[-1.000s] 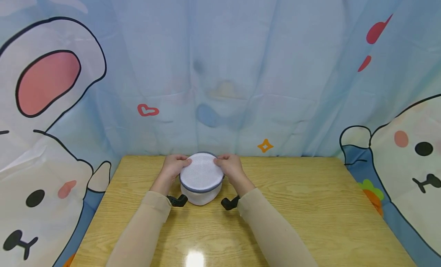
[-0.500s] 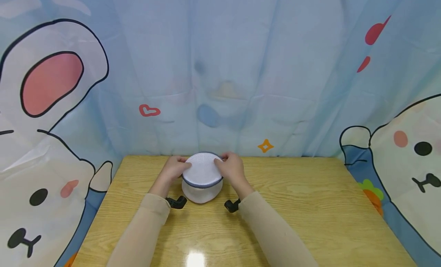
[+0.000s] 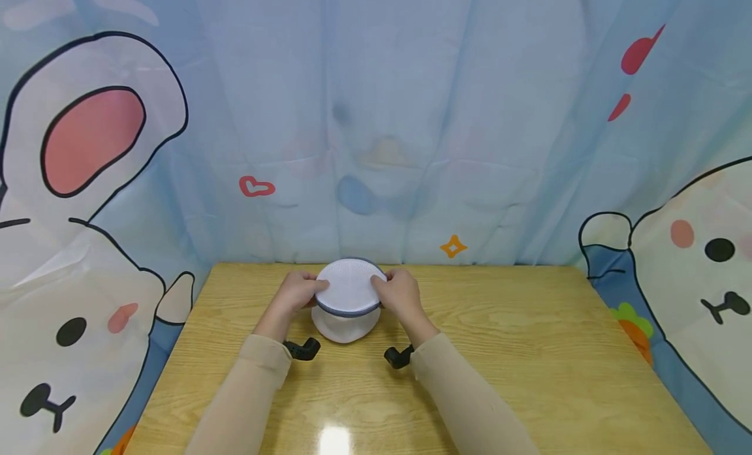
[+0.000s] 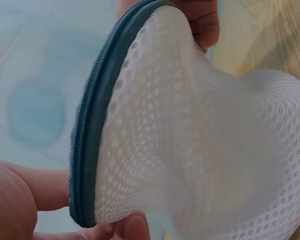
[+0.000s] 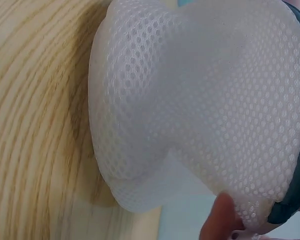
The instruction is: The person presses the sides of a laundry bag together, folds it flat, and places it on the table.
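Observation:
A white mesh laundry bag (image 3: 348,286), round with a blue-grey zipper edge, stands near the back of the table. My left hand (image 3: 296,290) pinches its upper rim on the left, thumb on the top panel and fingers underneath. On the right, my right hand (image 3: 401,292) grips the same rim. The zipper edge (image 4: 92,135) runs tall along the bag in the left wrist view. Below it the mesh side (image 5: 155,105) is creased inward, narrower than the rounded bottom. A small zipper pull (image 5: 235,234) shows by the fingertips in the right wrist view.
The wooden table (image 3: 529,350) reaches back to a light blue curtain (image 3: 499,115) printed with cartoon animals. Black wrist mounts (image 3: 302,348) stick out from both wrists below the bag. Light glares off the table's front.
The bag's top has shifted slightly up and to the right over its bottom, and the waist between them shows more. Both hands moved along with the rim. The view also shifted a little.

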The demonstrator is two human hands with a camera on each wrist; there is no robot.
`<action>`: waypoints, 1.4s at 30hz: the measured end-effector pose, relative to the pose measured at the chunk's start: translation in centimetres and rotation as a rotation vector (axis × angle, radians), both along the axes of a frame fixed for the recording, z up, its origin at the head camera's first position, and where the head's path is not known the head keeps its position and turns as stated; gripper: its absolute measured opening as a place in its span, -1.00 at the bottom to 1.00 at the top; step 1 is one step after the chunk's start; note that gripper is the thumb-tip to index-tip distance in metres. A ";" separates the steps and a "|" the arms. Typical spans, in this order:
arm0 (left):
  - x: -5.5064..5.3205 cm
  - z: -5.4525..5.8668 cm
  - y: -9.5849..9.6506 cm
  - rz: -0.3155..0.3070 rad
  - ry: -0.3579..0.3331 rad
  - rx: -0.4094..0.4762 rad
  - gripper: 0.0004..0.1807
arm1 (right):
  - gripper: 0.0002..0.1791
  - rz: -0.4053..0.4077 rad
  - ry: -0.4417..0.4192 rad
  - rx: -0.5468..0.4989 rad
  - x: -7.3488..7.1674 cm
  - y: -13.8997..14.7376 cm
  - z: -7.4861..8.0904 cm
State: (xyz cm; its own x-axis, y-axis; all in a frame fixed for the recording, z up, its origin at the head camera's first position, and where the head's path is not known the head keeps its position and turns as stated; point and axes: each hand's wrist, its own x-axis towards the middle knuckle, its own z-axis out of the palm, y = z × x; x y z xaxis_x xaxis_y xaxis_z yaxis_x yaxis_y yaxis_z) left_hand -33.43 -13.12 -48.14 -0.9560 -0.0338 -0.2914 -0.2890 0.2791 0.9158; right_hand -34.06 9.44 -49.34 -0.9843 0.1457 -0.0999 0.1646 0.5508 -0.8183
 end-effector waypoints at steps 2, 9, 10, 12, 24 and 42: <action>0.1 -0.1 0.1 0.007 -0.003 0.000 -0.58 | -0.63 -0.001 0.014 -0.017 0.0 -0.1 -0.2; 0.2 -0.4 0.3 0.019 0.012 0.013 -0.60 | -0.66 -0.017 0.038 -0.103 0.1 -0.2 -0.6; 0.2 -0.4 0.3 0.023 0.014 0.011 -0.61 | -0.67 -0.018 0.039 -0.120 0.1 -0.1 -0.5; 0.2 -0.4 0.3 0.028 0.016 0.007 -0.62 | -0.67 -0.019 0.040 -0.154 0.2 -0.1 -0.5; 0.0 -0.7 0.3 0.053 0.015 -0.001 -0.67 | -0.74 -0.024 -0.068 -0.377 -0.3 0.2 -0.7; 0.1 -1.2 0.2 0.077 -0.006 0.059 -0.83 | -0.81 -0.017 -0.131 -0.561 -0.7 0.3 -1.6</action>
State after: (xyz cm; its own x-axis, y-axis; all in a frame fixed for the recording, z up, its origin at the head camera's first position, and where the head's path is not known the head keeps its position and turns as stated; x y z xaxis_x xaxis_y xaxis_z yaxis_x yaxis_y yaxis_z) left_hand -33.33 -12.87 -49.38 -0.9493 -0.0898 -0.3011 -0.3134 0.2017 0.9279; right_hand -34.72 9.78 -50.91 -0.9565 0.0507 -0.2873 0.2892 0.0349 -0.9566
